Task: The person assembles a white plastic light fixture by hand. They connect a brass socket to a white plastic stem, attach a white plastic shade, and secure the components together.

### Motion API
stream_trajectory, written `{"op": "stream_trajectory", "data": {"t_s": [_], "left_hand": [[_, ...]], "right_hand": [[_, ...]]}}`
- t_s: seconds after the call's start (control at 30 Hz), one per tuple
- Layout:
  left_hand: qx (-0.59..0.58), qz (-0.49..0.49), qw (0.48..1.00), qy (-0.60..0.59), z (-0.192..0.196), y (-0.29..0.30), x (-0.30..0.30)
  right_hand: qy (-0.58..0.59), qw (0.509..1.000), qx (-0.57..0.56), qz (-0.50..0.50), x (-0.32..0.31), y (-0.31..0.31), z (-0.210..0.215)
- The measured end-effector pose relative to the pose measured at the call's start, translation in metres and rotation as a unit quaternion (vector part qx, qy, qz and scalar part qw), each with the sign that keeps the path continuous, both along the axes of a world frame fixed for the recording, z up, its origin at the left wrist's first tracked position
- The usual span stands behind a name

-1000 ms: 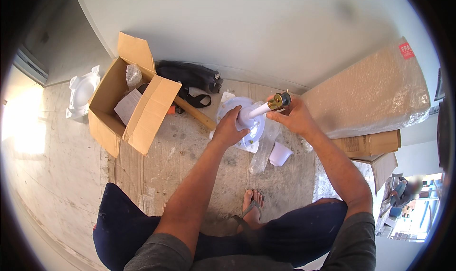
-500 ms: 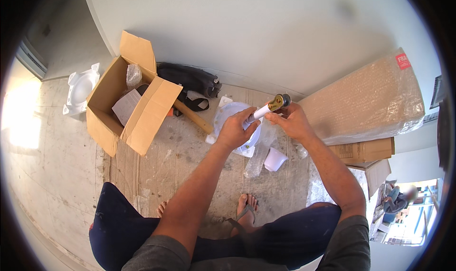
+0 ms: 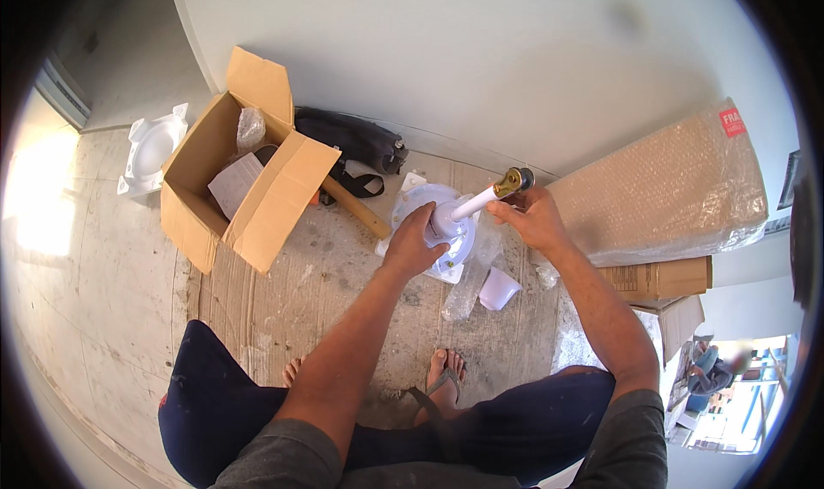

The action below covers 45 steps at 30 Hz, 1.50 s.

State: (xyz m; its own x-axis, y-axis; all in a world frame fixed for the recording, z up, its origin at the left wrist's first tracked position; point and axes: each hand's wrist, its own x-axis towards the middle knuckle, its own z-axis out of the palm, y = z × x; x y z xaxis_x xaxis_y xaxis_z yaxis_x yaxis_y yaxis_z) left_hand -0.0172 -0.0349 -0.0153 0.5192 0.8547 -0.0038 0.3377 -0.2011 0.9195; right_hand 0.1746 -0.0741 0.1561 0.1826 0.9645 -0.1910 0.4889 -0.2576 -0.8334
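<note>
A white rod [image 3: 475, 204] slants up from a round white motor-like unit [image 3: 464, 247], which rests on a white foam tray [image 3: 448, 273] on the floor. The rod's upper end carries a gold metal bracket with a dark rounded tip [image 3: 515, 181]. My left hand [image 3: 414, 242] is curled around the side of a white collar [image 3: 444, 220] at the rod's foot. Just under the bracket, my right hand [image 3: 530, 219] grips the rod's upper end, its fingers partly hidden behind the metal. A white cup-shaped cover [image 3: 499, 289] lies on the floor nearer me, beside clear bubble wrap [image 3: 462, 301].
At left stands an open cardboard box [image 3: 199, 167] with packing inside; another foam tray [image 3: 153, 152] lies beyond it. A black bag [image 3: 352, 137] and a cardboard tube [image 3: 356, 208] lie behind. A long bubble-wrapped package [image 3: 661, 189] fills the right. Another person [image 3: 711, 373] is far right.
My left hand has slid down from the rod to the collar at its foot, uncovering more of the rod. My right hand stays by the bracket. The view has shifted slightly.
</note>
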Motion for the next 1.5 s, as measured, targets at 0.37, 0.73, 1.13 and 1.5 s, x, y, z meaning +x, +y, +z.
{"op": "stream_trajectory", "data": {"t_s": [0.37, 0.73, 1.13, 1.5], "left_hand": [[0.004, 0.005, 1.0, 0.002, -0.011, 0.001, 0.001], [0.058, 0.081, 0.995, -0.015, -0.03, -0.007, -0.005], [0.025, 0.077, 0.997, -0.001, -0.018, -0.014, -0.001], [0.001, 0.051, 0.999, 0.007, -0.016, -0.01, -0.001]], "right_hand": [[0.005, 1.0, 0.021, 0.021, 0.002, -0.004, -0.006], [0.015, 0.998, 0.034, 0.05, 0.001, -0.005, -0.008], [-0.001, 0.999, -0.002, 0.044, 0.001, -0.005, -0.011], [-0.002, 0.999, -0.017, 0.044, 0.006, -0.004, -0.017]]}}
